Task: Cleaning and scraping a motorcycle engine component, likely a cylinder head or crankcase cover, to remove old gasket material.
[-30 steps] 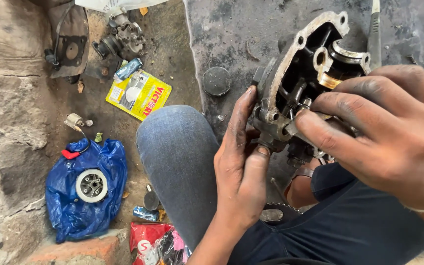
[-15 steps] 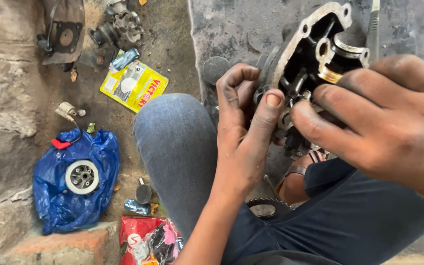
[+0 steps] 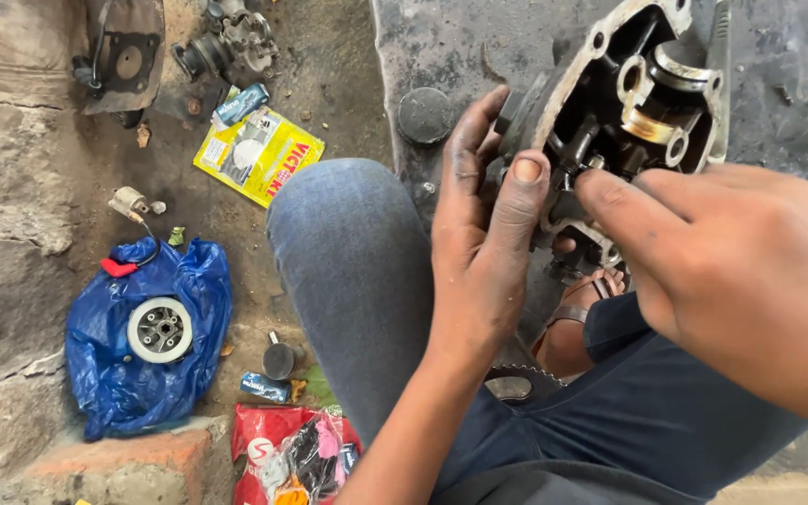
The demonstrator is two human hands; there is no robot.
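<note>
A grimy metal engine housing point(image 3: 642, 89) with an open cavity, brass-coloured ring and small parts inside is held up above my lap. My left hand point(image 3: 483, 238) grips its lower left edge, thumb pressed on the rim. My right hand point(image 3: 750, 271) comes in from the right, its fingertips pinched on a small part at the bottom of the cavity. My knee in blue jeans point(image 3: 353, 252) is below the left hand.
On the dirt floor lie a blue plastic bag point(image 3: 147, 374) with a white round hub point(image 3: 159, 329), a yellow packet point(image 3: 259, 154), a red packet point(image 3: 287, 458), dark metal parts point(image 3: 123, 56), a black round cap point(image 3: 423, 114) and a toothed sprocket point(image 3: 516, 382).
My left hand has shifted up along the housing's edge and the thumb has come onto the rim. The right hand's fingers have moved lower into the cavity. The view has drifted slightly.
</note>
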